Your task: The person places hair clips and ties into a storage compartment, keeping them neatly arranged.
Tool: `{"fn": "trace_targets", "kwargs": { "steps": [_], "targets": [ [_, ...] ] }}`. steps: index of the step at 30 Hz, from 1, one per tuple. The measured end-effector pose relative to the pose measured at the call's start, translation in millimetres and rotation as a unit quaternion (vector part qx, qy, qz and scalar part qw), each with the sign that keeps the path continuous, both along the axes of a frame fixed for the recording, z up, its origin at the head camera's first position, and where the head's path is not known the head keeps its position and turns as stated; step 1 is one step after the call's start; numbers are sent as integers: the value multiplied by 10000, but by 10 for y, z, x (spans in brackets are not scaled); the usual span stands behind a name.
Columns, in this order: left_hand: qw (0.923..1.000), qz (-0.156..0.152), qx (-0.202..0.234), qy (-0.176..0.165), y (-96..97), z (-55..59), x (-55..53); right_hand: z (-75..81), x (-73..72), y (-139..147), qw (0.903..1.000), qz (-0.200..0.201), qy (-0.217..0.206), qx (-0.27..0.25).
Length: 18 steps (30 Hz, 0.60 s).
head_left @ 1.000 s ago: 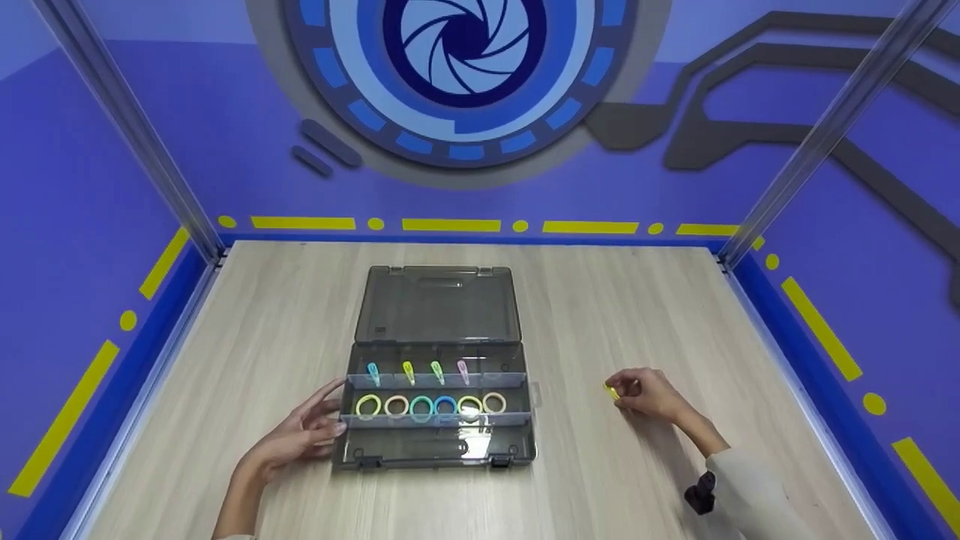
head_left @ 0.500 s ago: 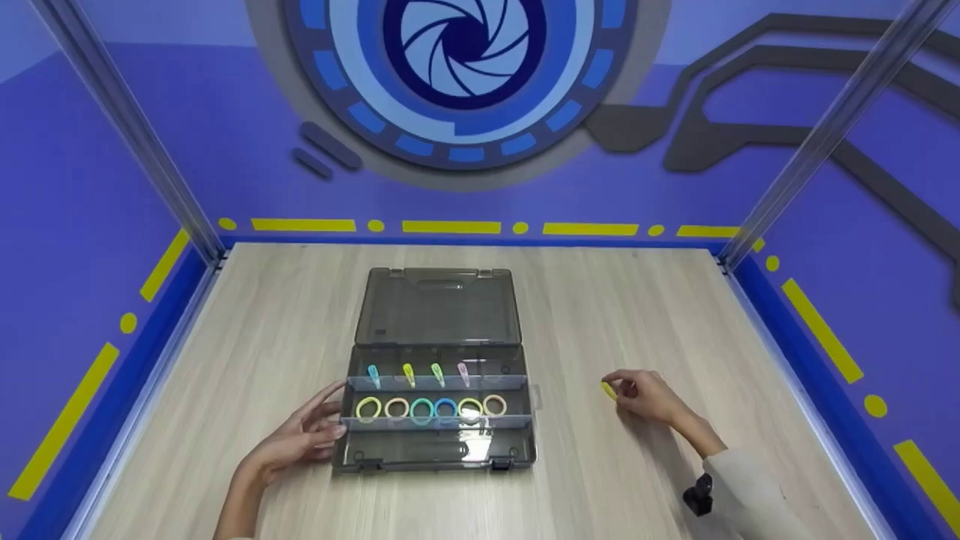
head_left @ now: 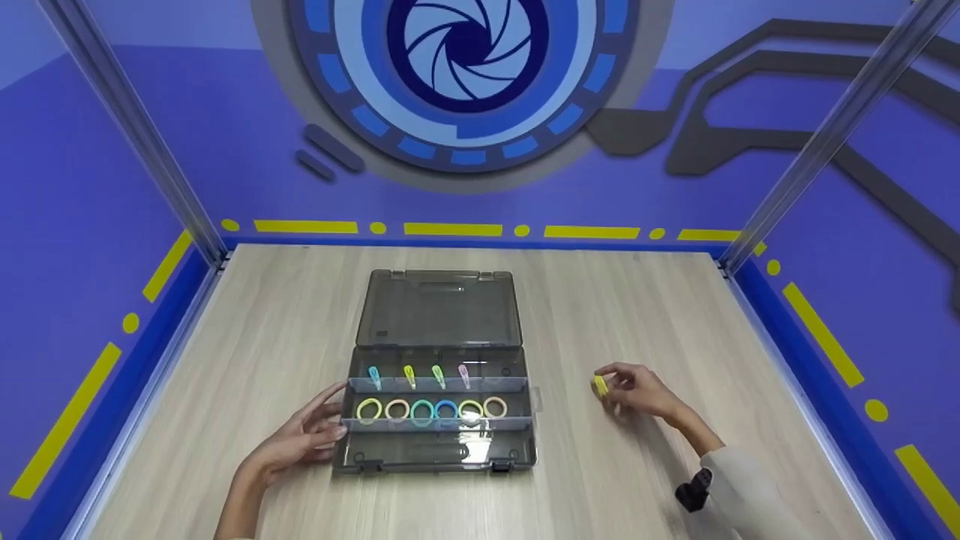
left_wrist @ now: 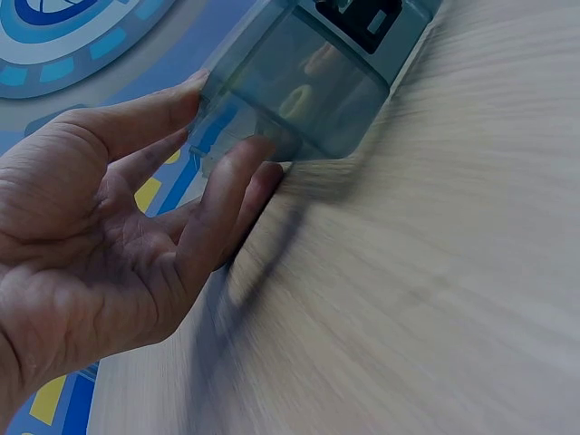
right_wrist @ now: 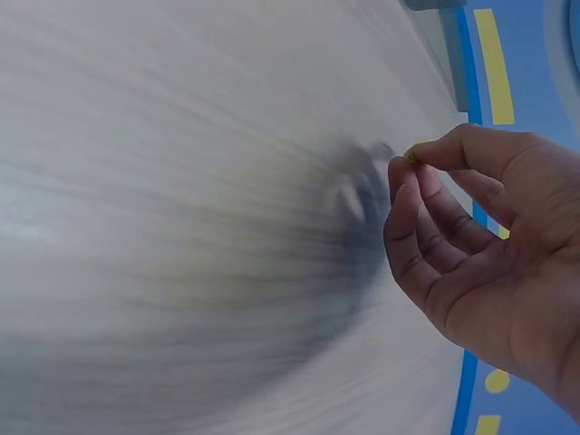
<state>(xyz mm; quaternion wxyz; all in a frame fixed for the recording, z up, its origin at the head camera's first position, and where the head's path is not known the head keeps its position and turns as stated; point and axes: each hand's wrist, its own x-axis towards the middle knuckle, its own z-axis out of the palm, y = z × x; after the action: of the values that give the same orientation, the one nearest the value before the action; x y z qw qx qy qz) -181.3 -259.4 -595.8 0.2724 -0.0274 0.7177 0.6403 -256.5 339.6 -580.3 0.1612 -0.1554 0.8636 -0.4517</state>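
A smoky see-through organizer box (head_left: pixel 435 454) lies with its lid (head_left: pixel 439 307) folded back. Its back compartment holds a row of small snap hair clips (head_left: pixel 409 376) in blue, yellow, green and pink. Several coloured hair-tie rings (head_left: pixel 422 413) line the middle compartment; the front one shows no items. My left hand (head_left: pixel 296 439) touches the box's left side with relaxed fingertips, seen also against the wall in the left wrist view. Right of the box, my right hand (head_left: pixel 641 391) pinches a small bright yellow piece (head_left: pixel 600 386) between thumb and fingertips. In the right wrist view, fingers mostly cover it.
The box stands on a pale wood-grain table (head_left: pixel 285 300). Blue printed panels (head_left: pixel 465 206) with yellow dashes wall in its back and sides, with metal posts at the corners. A black device (head_left: pixel 694 491) sits at the right wrist.
My right hand has shifted slightly left with the yellow piece, which has turned and shows more of itself. The left hand stays at the box's side.
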Motion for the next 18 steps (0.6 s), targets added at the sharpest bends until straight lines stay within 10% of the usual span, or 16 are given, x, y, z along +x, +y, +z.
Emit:
{"fn": "trace_targets", "kwargs": {
  "steps": [18],
  "targets": [
    [9998,166,-43,-47,29,4,10,158,-215,-492,9967,34,-428,-692]
  ]
}}
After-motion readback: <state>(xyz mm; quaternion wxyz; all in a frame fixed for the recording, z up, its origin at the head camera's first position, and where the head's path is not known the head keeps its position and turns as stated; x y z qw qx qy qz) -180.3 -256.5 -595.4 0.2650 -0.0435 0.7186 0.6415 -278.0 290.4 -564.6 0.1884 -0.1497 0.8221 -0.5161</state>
